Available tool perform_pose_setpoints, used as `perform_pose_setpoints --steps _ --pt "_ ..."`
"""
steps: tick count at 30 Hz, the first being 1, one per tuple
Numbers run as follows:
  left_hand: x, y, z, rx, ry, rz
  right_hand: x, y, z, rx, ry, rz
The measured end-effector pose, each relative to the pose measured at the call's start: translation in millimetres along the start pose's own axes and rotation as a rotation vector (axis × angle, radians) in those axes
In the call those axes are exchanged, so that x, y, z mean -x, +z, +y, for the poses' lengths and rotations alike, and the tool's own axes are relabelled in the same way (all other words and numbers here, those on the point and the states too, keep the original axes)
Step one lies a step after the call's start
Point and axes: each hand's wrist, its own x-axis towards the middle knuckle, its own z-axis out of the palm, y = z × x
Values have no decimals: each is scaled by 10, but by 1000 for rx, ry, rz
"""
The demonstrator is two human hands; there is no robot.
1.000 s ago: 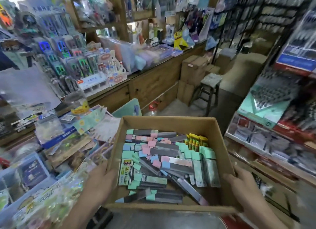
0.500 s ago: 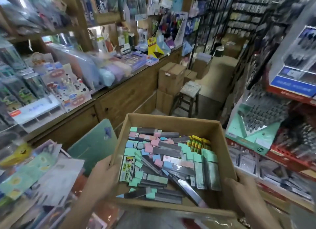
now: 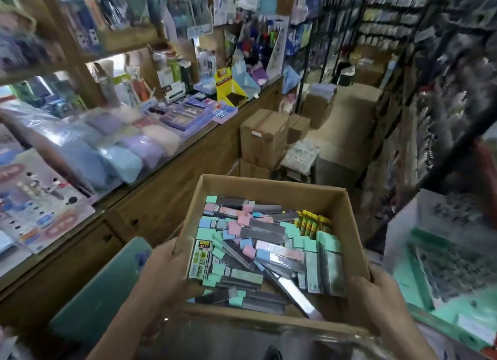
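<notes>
Box [image 3: 271,184] of lead cases [image 3: 265,232], further forward

Wooden surface [image 3: 166,198] is running along the left, its front panels carrying small knobs. Plastic-wrapped pastel bundles [image 3: 129,150] are lying on it in a row, going blue, purple, cream. Purple flat boxes [image 3: 185,116] are sitting just beyond them. Yellow display box [image 3: 228,88] is standing open further back. Wooden shelves [image 3: 126,37] above are holding blurred stock. 2 brown cartons [image 3: 263,136] are sitting stacked on the floor against the surface's front, and a stool [image 3: 301,155] is standing just beside them. Dark racks [image 3: 443,90] are lining the right side. Green display tray [image 3: 430,265] is sitting lower right. Teal panel [image 3: 102,292] is showing lower left.
</notes>
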Motion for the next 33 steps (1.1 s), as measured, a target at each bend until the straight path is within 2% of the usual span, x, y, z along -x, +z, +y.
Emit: perform_pose_setpoints --steps 4,12,16,24,29,33 --pt "-668 180 499 1 -59 -1 -871 -29 -414 -9 -12 -59" --pt "-2145 529 1271 18 -93 16 -2416 -72 -1253 -22 -43 -49" --pt "-3048 752 1551 -11 -72 28 -3220 12 -1555 -63 -56 -4" --pt "-4725 1121 2365 41 -82 -84 -4743 59 -2200 -54 27 87" --pt "-5570 1399 2803 19 -82 -82 -5690 -1 -2534 -53 11 49" --pt "-6154 1745 3019 23 -153 -24 -6619 -50 -2730 -48 -15 -11"
